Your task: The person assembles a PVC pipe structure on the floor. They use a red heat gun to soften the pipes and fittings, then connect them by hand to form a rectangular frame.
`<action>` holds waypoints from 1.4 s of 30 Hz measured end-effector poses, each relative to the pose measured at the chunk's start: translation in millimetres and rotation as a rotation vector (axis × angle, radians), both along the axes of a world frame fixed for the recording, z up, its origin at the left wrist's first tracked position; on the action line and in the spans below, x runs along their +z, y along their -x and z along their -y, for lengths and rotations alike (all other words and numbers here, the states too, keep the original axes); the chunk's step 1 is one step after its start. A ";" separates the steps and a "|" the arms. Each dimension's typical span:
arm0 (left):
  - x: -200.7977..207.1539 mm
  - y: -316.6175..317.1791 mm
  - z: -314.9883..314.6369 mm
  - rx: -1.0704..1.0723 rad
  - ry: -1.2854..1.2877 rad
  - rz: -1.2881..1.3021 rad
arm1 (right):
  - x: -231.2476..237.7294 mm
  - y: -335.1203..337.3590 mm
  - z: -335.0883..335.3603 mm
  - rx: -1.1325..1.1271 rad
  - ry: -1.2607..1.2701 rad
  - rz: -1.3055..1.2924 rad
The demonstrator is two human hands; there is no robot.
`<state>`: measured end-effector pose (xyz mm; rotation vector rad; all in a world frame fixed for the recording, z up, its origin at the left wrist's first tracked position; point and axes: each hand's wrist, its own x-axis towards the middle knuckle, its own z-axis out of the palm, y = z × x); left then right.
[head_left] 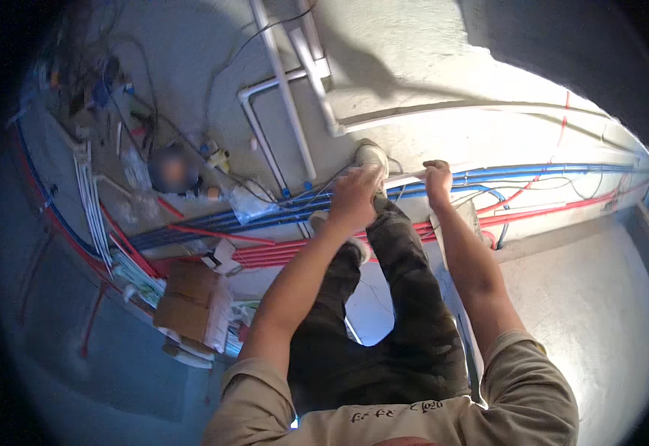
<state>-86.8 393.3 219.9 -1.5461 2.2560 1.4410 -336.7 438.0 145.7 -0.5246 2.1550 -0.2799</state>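
Observation:
A short length of white pipe [405, 179] spans the gap between my two hands, above one of my light shoes [373, 156]. My right hand [437, 183] is closed in a fist around the pipe's right end. At its left end is my left hand [355, 199], fingers pointing forward and smeared by motion, so their grip on the pipe is unclear. Beneath and beyond my hands run bundled blue conduits [480, 176], with red conduits [514, 218] on the nearer side.
White pipes [283, 74] with elbows lie on the concrete ahead. To the left are a cardboard box [185, 301], a clear plastic bag [250, 204], and a bundle of thin white pipes [90, 201]. Tools and cables are scattered at the far left. A dark round blurred patch [174, 169] hides one spot.

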 end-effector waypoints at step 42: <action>103.6 -413.9 108.8 0.841 -0.569 0.118 | 207.0 -255.8 352.3 0.664 -0.342 0.931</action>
